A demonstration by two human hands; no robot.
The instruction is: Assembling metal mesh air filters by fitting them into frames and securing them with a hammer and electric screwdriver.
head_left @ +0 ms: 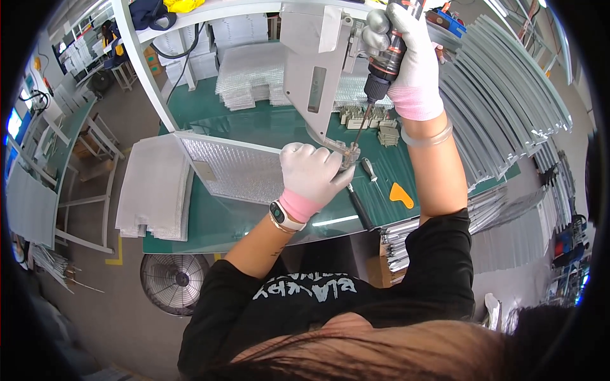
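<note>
My right hand [416, 63], in a white glove with a pink cuff, is wrapped round a black and red power screwdriver [386, 60]. Its long bit [364, 124] points down to a metal corner fixture [348, 152] at the foot of a grey machine housing [311, 70]. Closed beside that fixture, my left hand [311, 168], gloved the same way, grips the corner of a white-framed panel [235, 166] with a textured silvery face. The panel reaches off to the left across the green table. The bit's tip and the panel's corner are partly hidden by the fixture and my fingers.
On the green tabletop [254, 228] lie a screwdriver [370, 170], a black-handled tool [361, 208] and an orange scraper [401, 195]. Small metal brackets [365, 117] sit behind the fixture. Stacked sheets [152, 184] stand left, long metal strips [495, 95] right, a fan [178, 279] below.
</note>
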